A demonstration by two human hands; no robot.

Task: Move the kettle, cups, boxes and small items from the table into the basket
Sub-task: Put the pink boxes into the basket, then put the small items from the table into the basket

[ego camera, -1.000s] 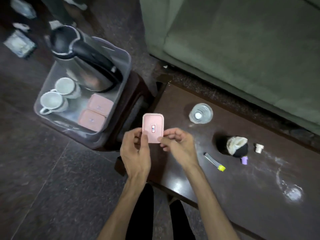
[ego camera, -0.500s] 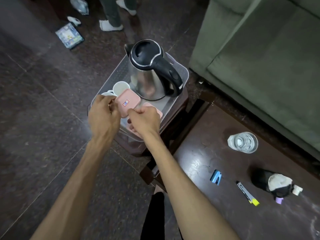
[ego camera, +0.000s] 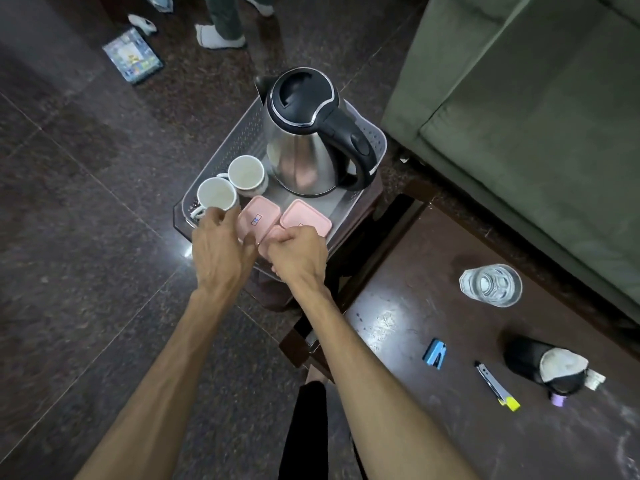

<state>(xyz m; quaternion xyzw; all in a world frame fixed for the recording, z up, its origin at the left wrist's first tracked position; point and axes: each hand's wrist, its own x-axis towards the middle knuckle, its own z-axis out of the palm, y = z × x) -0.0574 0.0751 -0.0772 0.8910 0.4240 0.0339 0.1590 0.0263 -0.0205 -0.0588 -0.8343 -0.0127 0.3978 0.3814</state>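
You've got a green sofa [ego camera: 540,126]; left of it, a socked foot [ego camera: 221,36] and a booklet [ego camera: 133,55] on the floor.

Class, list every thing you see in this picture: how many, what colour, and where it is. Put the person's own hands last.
basket: one, clear grey, on a dark stool beside the table
kettle: one, steel and black, upright in the basket
cups: two, white, in the basket left of the kettle
boxes: three, pink, in the basket's near end
table: one, dark brown, at right
glass: one, clear, on the table
clip: one, blue, on the table
pen: one, dark with yellow cap, on the table
pouch: one, black and white, on the table
sofa: one, green, behind the table
book: one, multicoloured, on the floor
left hand: at the boxes
right hand: at the boxes
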